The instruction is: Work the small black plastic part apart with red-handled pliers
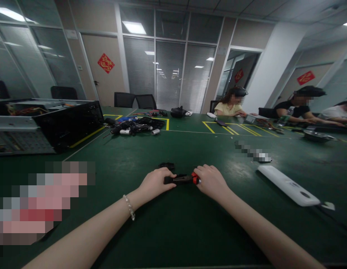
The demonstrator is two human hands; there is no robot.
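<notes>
Both of my hands are over the middle of the green table [173, 224]. My right hand [212, 182] is closed round the red and black handles of a pair of pliers [186, 179], whose dark metal jaws point left. Between the thumb and fingers of my left hand [155, 183] is a small black part [169, 180]. The jaws reach this part; whether they bite on it I cannot tell. Just behind my left hand a dark, jagged piece [167, 165] lies on the table.
An open computer case [67, 125] stands at the left. Beyond my hands is a pile of cables and tools [137, 126]. A white power strip [288, 185] lies to the right. A blurred-out object [41, 205] is at the near left. Several people [296, 108] sit at the far right.
</notes>
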